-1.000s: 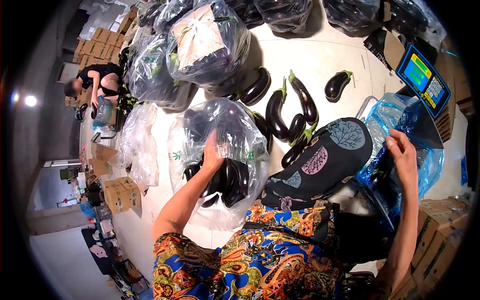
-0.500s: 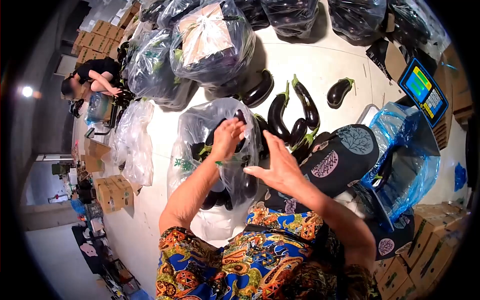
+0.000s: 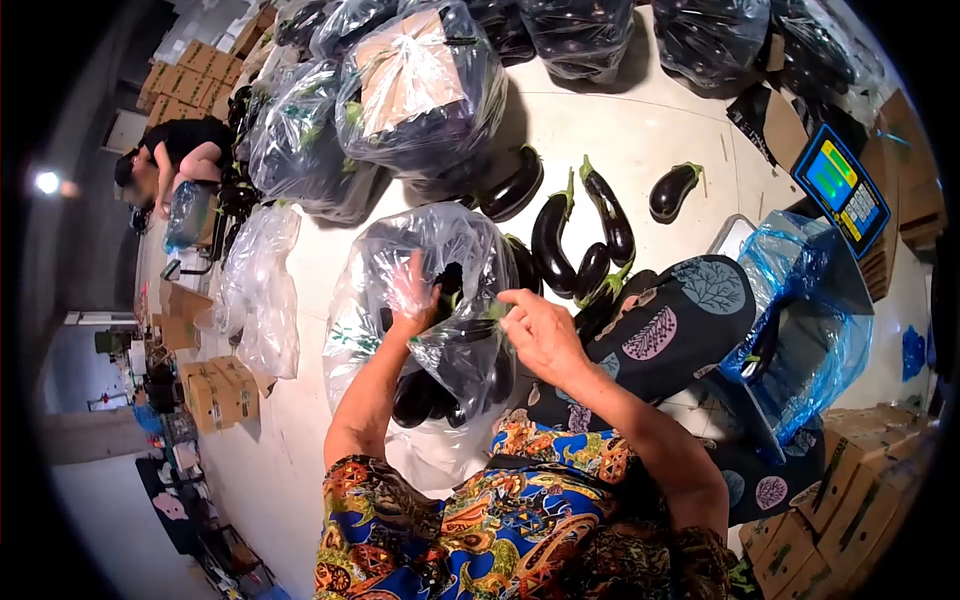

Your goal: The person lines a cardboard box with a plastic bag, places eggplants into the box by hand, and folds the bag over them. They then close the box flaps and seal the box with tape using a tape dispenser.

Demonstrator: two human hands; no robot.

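Pale concrete floor [image 3: 640, 120] of a packing space, shot from the head camera looking down. Upper part of the frame: filled clear bags of eggplants [image 3: 420, 90] packed side by side, one with a cardboard sheet inside. Far left: a second person [image 3: 175, 160] crouched by another bag, cardboard boxes [image 3: 215, 390] near them and in the lower right corner.

Centre: clear plastic bag [image 3: 440, 270] standing open on the floor, dark eggplants visible in its lower half. Left hand [image 3: 412, 295] is inside the bag mouth or behind the film, fingers spread, seen through the plastic; whether it grips an eggplant can't be told. Right hand [image 3: 540, 330] is at the bag's right rim, fingers curled together, pinching the plastic edge next to a green stem.

Just right of the bag: loose eggplants [image 3: 580, 225] lying on the floor, touching one another, one more [image 3: 673, 190] apart further right. Right of centre: blue plastic bag [image 3: 810, 320] on a weighing scale, its display [image 3: 840, 180] in the upper right. Bottom of frame: the wearer's patterned clothing.
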